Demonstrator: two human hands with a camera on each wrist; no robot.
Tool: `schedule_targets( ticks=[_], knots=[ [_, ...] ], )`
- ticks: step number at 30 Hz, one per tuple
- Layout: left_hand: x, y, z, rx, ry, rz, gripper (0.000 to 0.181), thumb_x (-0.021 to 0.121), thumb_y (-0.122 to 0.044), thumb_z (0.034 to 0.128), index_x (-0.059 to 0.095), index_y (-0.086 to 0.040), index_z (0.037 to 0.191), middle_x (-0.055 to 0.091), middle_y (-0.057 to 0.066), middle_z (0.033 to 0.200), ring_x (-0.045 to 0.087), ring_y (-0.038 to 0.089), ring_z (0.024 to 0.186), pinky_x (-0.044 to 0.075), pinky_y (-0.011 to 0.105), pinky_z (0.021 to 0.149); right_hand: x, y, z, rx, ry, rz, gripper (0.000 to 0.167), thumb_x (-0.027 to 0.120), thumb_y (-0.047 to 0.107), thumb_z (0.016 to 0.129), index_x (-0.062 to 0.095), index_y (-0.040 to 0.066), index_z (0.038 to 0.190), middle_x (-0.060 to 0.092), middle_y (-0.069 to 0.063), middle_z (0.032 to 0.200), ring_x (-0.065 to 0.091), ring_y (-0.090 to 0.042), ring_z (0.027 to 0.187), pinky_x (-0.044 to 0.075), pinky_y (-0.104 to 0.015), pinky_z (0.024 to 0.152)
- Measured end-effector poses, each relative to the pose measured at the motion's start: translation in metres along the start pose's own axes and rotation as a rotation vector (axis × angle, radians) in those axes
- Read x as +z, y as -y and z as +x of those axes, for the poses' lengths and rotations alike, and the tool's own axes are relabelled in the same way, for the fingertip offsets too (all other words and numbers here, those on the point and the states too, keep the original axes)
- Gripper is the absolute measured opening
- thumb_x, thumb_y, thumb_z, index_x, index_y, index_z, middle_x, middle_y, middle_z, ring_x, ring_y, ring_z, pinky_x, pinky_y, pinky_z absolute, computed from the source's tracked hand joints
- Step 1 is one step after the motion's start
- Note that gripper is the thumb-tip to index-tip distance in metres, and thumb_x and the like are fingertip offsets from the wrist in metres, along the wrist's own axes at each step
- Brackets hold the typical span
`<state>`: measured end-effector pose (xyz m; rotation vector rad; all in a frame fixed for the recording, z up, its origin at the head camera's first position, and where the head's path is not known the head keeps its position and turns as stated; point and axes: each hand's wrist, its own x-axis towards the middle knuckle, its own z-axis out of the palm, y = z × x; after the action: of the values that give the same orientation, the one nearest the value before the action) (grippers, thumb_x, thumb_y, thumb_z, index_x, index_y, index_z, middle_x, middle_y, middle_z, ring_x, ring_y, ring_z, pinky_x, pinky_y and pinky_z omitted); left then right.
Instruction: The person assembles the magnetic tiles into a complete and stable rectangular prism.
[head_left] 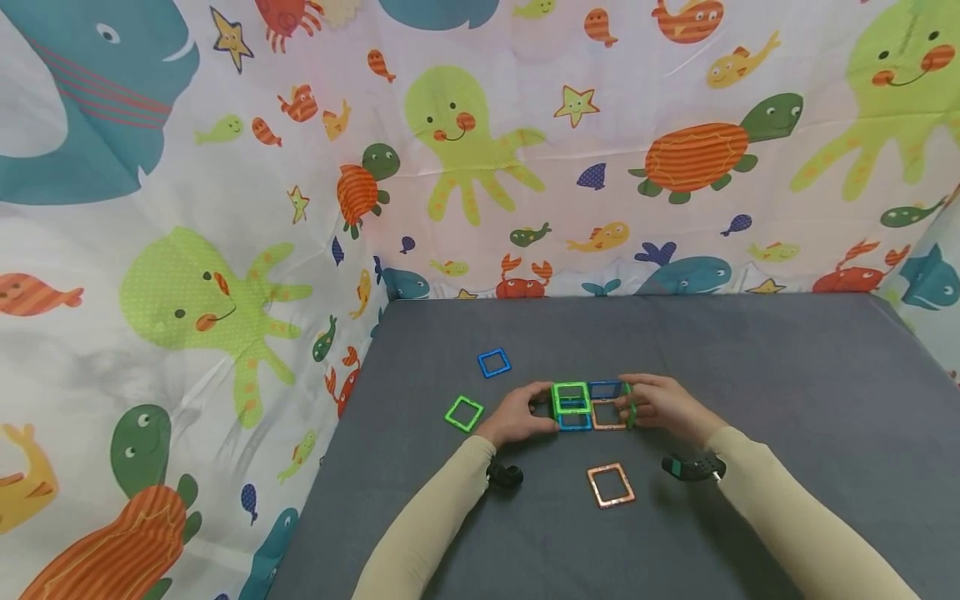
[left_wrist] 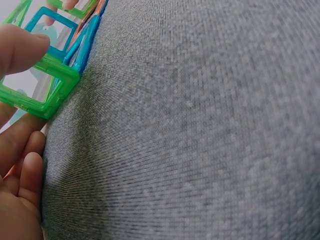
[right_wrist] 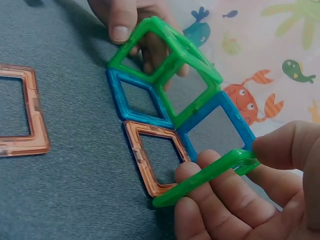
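Tile frame [head_left: 589, 400], part-built, sits on grey cloth [head_left: 780, 375]. Left hand [head_left: 517, 417] grips its left green end; right hand [head_left: 669, 406] pinches a green tile [right_wrist: 207, 175] upright at its right end, seemingly to steady both sides. Blue square [head_left: 498, 372] and green square [head_left: 456, 423] lie to its left, orange square [head_left: 618, 503] in front.

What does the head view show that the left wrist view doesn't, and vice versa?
Only the head view: the loose blue square, loose green square and loose orange square lying apart on the grey cloth, plus both beige sleeves.

Only the left wrist view: the cloth's weave close up, and the palm side of the curled lower fingers of the left hand.

Both: the left hand at a green tile of the joined build, blue tiles beside it, and the right hand, just fingertips in the wrist view.
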<state>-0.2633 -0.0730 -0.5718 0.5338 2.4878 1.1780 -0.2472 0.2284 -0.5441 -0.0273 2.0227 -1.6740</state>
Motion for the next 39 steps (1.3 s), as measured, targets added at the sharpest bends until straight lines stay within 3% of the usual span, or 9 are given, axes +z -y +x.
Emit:
schedule_targets(
  ticks=[6, 17, 22, 27, 30, 39],
  knots=[
    [0.001, 0.0, -0.001, 0.005, -0.006, -0.005, 0.074, 0.08, -0.028, 0.0837, 0.05, -0.018, 0.151, 0.06, 0.005, 0.145, 0.056, 0.021, 0.134, 0.047, 0.036, 0.112, -0.003, 0.0, 0.003, 0.01, 0.022, 0.0, 0.061, 0.047, 0.016, 0.102, 0.03, -0.006, 0.157, 0.075, -0.006, 0.115, 0.071, -0.01, 0.092, 0.056, -0.033, 0.084],
    [0.003, 0.001, 0.001, 0.018, -0.006, -0.008, 0.071, 0.079, -0.026, 0.084, 0.052, -0.018, 0.149, 0.062, 0.004, 0.143, 0.057, 0.018, 0.133, 0.048, 0.035, 0.111, -0.006, -0.006, 0.0, -0.009, -0.044, -0.031, 0.055, 0.044, 0.019, 0.107, 0.036, -0.011, 0.152, 0.074, -0.01, 0.117, 0.07, -0.01, 0.092, 0.059, -0.033, 0.083],
    [0.003, 0.003, 0.001, 0.02, -0.013, -0.001, 0.071, 0.079, -0.027, 0.0837, 0.052, -0.018, 0.149, 0.062, 0.004, 0.143, 0.057, 0.018, 0.132, 0.048, 0.034, 0.11, -0.004, -0.011, 0.0, -0.031, -0.138, -0.223, 0.048, 0.057, 0.012, 0.1, 0.051, -0.006, 0.144, 0.071, -0.023, 0.122, 0.071, -0.014, 0.093, 0.061, -0.036, 0.08],
    [0.002, 0.002, 0.001, 0.017, -0.015, -0.01, 0.072, 0.079, -0.026, 0.0834, 0.052, -0.018, 0.149, 0.062, 0.004, 0.143, 0.057, 0.019, 0.132, 0.048, 0.036, 0.11, 0.0, -0.011, 0.005, -0.155, -0.185, -0.551, 0.046, 0.066, 0.005, 0.09, 0.06, -0.007, 0.135, 0.074, -0.023, 0.113, 0.072, -0.029, 0.096, 0.06, -0.04, 0.074],
    [0.002, 0.001, 0.0, 0.018, -0.015, -0.012, 0.072, 0.08, -0.025, 0.0831, 0.053, -0.018, 0.149, 0.062, 0.004, 0.142, 0.058, 0.019, 0.132, 0.048, 0.036, 0.11, 0.001, -0.011, 0.009, -0.22, -0.199, -0.673, 0.044, 0.068, 0.007, 0.09, 0.062, -0.007, 0.132, 0.075, -0.022, 0.109, 0.072, -0.035, 0.099, 0.059, -0.044, 0.078],
    [0.001, -0.002, -0.001, 0.009, -0.011, -0.027, 0.072, 0.08, -0.027, 0.0833, 0.053, -0.019, 0.149, 0.062, 0.004, 0.142, 0.057, 0.02, 0.132, 0.048, 0.037, 0.111, -0.002, -0.014, 0.015, -0.267, -0.192, -0.697, 0.034, 0.063, 0.012, 0.098, 0.068, -0.005, 0.126, 0.072, -0.025, 0.118, 0.07, -0.041, 0.106, 0.059, -0.05, 0.084]
  ],
)
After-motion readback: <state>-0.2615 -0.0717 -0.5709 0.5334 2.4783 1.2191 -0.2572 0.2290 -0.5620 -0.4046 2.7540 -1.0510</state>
